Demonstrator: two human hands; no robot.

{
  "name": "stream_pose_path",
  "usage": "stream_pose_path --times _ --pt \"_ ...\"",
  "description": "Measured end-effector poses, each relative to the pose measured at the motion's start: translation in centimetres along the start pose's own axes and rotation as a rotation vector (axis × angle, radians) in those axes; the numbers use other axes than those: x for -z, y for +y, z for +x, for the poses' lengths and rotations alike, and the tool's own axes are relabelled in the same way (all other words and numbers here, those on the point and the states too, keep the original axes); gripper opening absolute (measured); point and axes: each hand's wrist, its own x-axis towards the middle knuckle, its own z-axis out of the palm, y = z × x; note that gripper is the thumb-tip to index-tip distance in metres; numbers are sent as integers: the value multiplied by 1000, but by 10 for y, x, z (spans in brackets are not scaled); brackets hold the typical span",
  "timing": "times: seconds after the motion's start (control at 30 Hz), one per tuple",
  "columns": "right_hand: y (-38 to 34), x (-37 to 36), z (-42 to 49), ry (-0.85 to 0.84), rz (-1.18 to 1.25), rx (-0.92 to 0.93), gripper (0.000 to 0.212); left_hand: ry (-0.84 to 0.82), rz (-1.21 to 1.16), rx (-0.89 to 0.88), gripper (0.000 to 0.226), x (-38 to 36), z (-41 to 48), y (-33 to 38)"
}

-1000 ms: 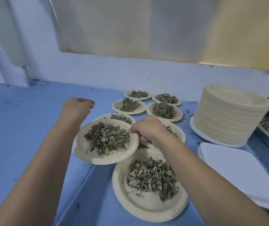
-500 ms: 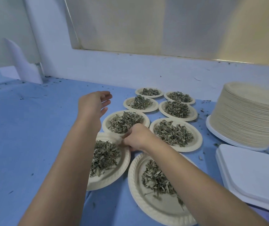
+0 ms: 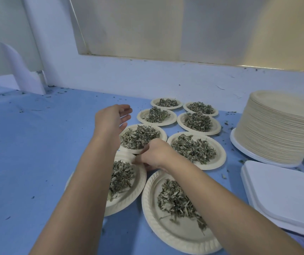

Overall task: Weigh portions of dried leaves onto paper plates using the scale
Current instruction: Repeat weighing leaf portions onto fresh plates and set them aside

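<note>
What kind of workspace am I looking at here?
Likely a small herb-portioning bench: rows of paper plates holding dried leaves on a blue table, beside a tall stack of empty paper plates.

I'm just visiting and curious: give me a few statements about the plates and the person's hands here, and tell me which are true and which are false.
1. Eight paper plates carry dried leaves. True.
2. The left hand grips a plate. False: it is open and holds nothing.
3. The right hand pinches the rim of the near-left plate. True.
4. The stack of empty plates stands at the left of the table. False: it stands at the right.
5. The table cover is red. False: it is blue.
</note>
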Motion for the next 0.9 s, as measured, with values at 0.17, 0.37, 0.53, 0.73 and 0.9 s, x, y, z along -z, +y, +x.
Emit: stream_pose_path --times 0.17,0.37,0.53,0.73,0.9 --pt "5 21 -4 39 181 -8 13 -56 10 6 25 -21 -11 0" --pt "27 69 -25 273 379 125 24 -178 -8 65 25 -77 -35 -5" --pt "51 122 -55 717 77 375 9 -274 -100 66 19 -127 -65 -13" --pt "94 186 -80 973 -453 355 31 -385 -146 158 19 -177 -100 -24" --pt "117 228 -88 940 -638 142 35 -399 -176 168 20 -195 -115 -38"
